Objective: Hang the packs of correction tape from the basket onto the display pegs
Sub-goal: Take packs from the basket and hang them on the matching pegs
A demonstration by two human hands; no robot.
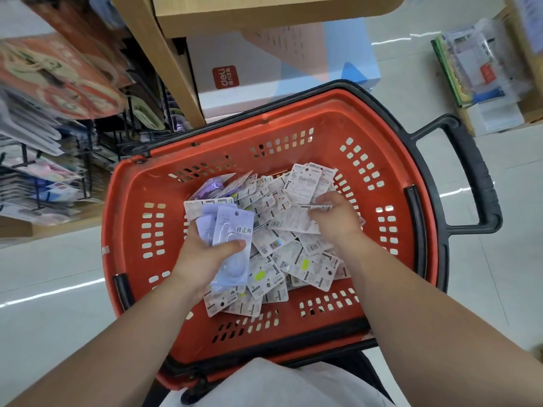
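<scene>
White cloth garment (279, 383) nearest, bottom edge. Red perforated plastic basket (126, 201) just beyond, on pale tile floor (58, 274). Left hand (202, 257) over basket's left half, fingers and thumb curled round small stack of lilac correction tape packs (232, 239). Right hand (335, 218) further in, right of centre, pinching one white-backed pack (316, 206) edge-on. Loose pile of white-card packs (282, 254) covers basket floor. Black basket handle (476, 171) far right. Black wire display pegs (88, 148) far left, holding other goods. White cardboard box with red logo (249, 80) behind the basket.

left hand (202, 255) grips lilac packs (232, 230) | right hand (335, 221) pinches pack (314, 206) (edge-on) | over red basket (126, 230)
</scene>
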